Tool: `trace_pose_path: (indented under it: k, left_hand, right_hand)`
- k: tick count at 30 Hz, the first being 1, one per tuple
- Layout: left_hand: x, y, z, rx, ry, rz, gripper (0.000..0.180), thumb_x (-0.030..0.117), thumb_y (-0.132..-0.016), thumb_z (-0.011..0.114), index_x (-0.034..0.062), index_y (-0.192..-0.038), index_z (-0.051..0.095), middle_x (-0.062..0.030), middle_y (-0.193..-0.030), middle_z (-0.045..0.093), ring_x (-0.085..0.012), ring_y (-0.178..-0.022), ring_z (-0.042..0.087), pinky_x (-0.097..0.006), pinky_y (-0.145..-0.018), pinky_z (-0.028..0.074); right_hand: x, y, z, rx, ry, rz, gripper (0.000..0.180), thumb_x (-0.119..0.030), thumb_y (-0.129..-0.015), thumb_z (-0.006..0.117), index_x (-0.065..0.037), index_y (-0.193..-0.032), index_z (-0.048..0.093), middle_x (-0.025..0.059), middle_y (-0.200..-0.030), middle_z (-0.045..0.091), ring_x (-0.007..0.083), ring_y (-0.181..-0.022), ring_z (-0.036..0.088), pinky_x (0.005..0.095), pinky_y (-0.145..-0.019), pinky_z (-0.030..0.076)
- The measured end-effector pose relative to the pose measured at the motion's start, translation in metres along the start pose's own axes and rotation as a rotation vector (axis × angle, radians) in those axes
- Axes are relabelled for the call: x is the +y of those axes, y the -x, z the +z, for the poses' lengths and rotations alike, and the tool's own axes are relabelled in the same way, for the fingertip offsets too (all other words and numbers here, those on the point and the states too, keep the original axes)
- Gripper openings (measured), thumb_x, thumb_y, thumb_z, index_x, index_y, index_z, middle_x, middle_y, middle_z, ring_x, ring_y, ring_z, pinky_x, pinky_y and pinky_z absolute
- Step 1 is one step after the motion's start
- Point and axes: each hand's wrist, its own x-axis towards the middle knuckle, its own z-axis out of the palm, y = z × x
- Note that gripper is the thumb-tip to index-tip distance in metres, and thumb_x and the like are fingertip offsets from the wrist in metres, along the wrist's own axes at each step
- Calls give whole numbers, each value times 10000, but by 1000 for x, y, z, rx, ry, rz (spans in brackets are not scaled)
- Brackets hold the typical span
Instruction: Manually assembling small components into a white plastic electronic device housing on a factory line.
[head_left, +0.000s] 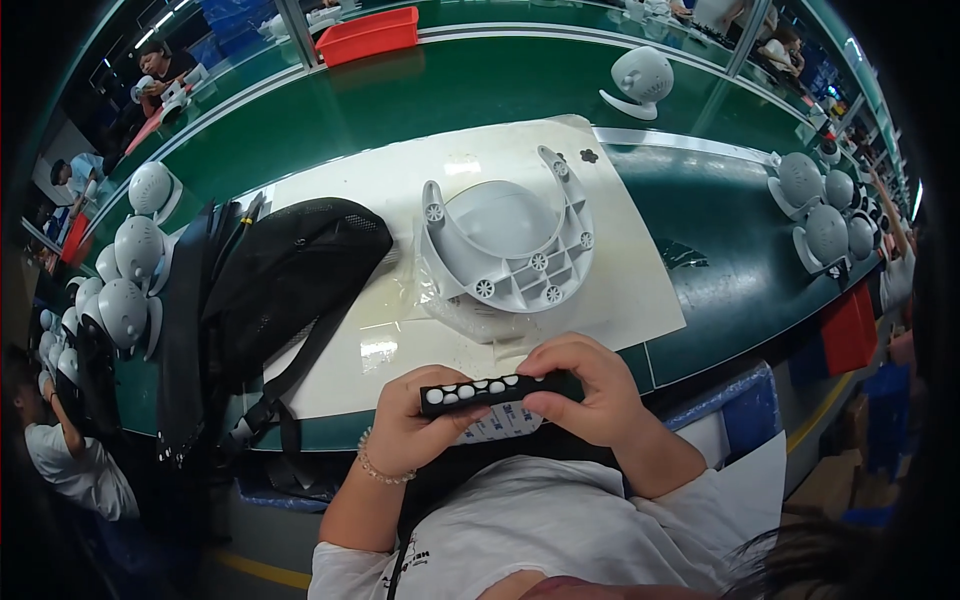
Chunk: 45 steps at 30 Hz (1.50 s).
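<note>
Black strip of white dots is gripped by left hand and right hand; grey shell and black bag lie beyond.

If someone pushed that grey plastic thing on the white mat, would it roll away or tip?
Probably neither. The grey plastic part lies broad and low on the white mat, so it would likely slide. It looks like hollow moulded plastic, so probably stiff and light. Its two curved arms might snag.
</note>
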Motion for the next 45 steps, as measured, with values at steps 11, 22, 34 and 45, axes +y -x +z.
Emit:
trace_pose_path:
  k: [11,22,34,45]
  left_hand:
    - [-2,1,2,31,-179,46,159,-7,-642,724,9,-766,627,-70,-647,591,-151,-552,574,-243,-514,429]
    - [-2,-1,3,-2,-279,169,167,-3,-643,722,20,-782,633,-77,-638,594,-169,-541,581,-245,-505,436]
    - [0,3,1,23,-220,61,139,-16,-650,716,12,-747,621,-65,-626,598,-151,-542,584,-243,-509,438]
    - [-2,2,1,31,-220,39,130,3,-674,720,18,-731,604,-55,-618,591,-126,-544,574,-232,-511,437]
  right_hand:
    - [6,0,6,144,162,-305,218,-84,-682,737,-47,-870,633,106,-924,607,249,-863,604,316,-717,481]
    - [0,1,-1,56,383,-347,137,-78,-712,711,-29,-809,627,111,-941,611,270,-911,609,333,-751,499]
    - [14,13,3,127,144,-246,401,92,-718,664,-65,-1040,483,122,-897,598,304,-867,626,446,-845,459]
    - [2,-7,9,145,244,-599,533,92,-644,689,-117,-1074,455,67,-920,581,238,-903,603,355,-732,429]
